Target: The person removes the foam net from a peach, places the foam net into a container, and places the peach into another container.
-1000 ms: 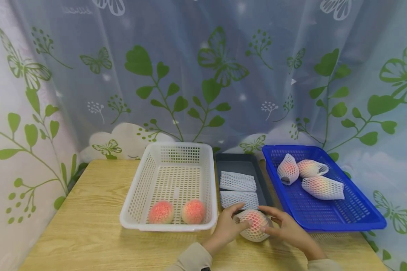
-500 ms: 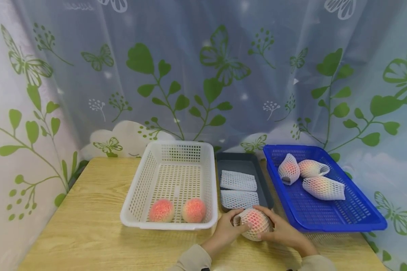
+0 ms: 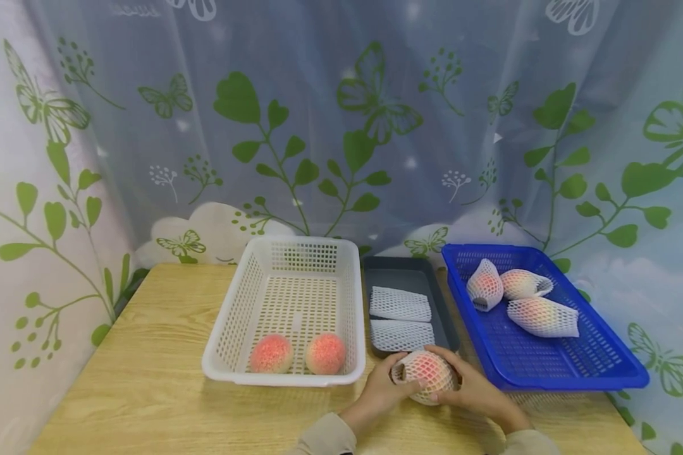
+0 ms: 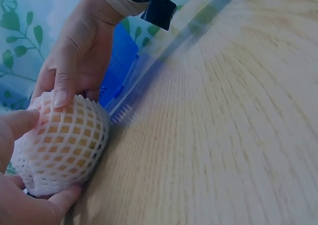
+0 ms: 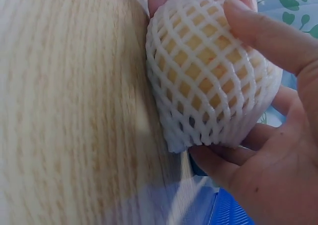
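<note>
A peach in a white foam net sleeve (image 3: 429,374) is held between both hands just above or on the table, in front of the grey tray. My left hand (image 3: 380,390) grips its left side, thumb on the near face. On the right side, my right hand (image 3: 477,388) grips it with curled fingers and the thumb in front. In the left wrist view the netting (image 4: 69,140) covers the peach's body. From the right wrist, fingers can be seen around the sleeve's (image 5: 208,71) edge. Two flat foam net sleeves (image 3: 401,304) lie in the grey tray (image 3: 401,273).
To the left, a white basket (image 3: 298,303) holds two bare peaches (image 3: 270,354). A blue basket (image 3: 546,363) on the right holds three netted peaches (image 3: 542,316). All stand on a wooden table (image 3: 148,360) before a patterned curtain (image 3: 319,126).
My right hand has closed in around the netted peach, its fingers now wrapped on the far side. The left hand keeps its hold. Baskets and tray have stayed put.
</note>
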A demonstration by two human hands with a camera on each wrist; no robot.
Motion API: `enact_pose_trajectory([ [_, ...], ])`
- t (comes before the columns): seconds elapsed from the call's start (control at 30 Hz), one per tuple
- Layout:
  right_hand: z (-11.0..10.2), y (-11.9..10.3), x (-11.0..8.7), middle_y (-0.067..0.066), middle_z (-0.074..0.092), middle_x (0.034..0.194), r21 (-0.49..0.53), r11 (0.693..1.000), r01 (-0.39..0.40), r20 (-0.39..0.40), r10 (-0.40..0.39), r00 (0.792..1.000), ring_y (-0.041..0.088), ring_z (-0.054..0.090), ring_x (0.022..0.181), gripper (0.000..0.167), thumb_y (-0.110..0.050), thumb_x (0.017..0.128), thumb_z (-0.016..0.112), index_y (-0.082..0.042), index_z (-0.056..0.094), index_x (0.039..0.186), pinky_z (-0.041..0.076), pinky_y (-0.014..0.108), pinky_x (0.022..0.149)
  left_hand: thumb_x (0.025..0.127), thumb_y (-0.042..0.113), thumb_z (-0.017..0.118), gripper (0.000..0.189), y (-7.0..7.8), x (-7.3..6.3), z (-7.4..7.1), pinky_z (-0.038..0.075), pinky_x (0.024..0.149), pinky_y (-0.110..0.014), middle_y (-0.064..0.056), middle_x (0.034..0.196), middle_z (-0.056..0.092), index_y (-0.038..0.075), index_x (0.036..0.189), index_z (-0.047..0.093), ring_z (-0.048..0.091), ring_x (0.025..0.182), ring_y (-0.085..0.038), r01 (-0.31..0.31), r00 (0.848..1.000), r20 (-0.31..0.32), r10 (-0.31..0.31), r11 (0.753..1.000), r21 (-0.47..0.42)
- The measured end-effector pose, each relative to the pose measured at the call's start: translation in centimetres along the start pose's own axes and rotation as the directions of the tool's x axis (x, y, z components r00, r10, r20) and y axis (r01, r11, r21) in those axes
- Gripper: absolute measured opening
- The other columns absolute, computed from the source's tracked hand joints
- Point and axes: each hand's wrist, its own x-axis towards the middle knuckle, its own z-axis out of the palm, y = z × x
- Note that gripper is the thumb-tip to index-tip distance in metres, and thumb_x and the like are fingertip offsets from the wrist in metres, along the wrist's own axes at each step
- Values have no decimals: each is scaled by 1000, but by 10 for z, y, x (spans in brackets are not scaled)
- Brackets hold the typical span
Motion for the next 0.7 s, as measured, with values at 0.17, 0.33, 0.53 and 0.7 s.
enact_pose_trajectory([
  [0.17,0,-3,-2,26,46,136,-2,1000,-1,-60,1,998,26,52,111,83,-18,77,80,-7,35,146,48,27,84,79,16,79,60,5,-3,0,50,91,-37,-9,121,62,5,132,54,58,107,-20,9,1000,0,-9,999,-47],
  [0.33,-6,-10,-4,23,50,132,20,999,27,-131,-24,991,13,56,105,78,-14,77,79,-6,39,144,51,25,82,80,18,77,64,14,-3,0,53,88,-30,-8,122,61,5,137,50,59,105,-17,1,1000,25,2,990,-139],
  [0.53,-15,-16,-4,23,41,135,196,976,94,-97,-76,992,16,58,104,73,-2,83,72,-8,35,145,55,32,80,82,17,76,62,26,-1,1,52,87,-25,-8,122,62,4,136,50,60,104,-14,-68,996,41,77,978,-198],
  [0.7,-17,-21,-3,17,41,132,257,957,135,-92,-115,989,16,59,105,70,2,86,67,-6,32,146,56,35,79,83,9,73,56,36,-4,-2,52,87,-25,-9,121,63,3,134,52,60,106,-16,-64,997,26,75,955,-288],
])
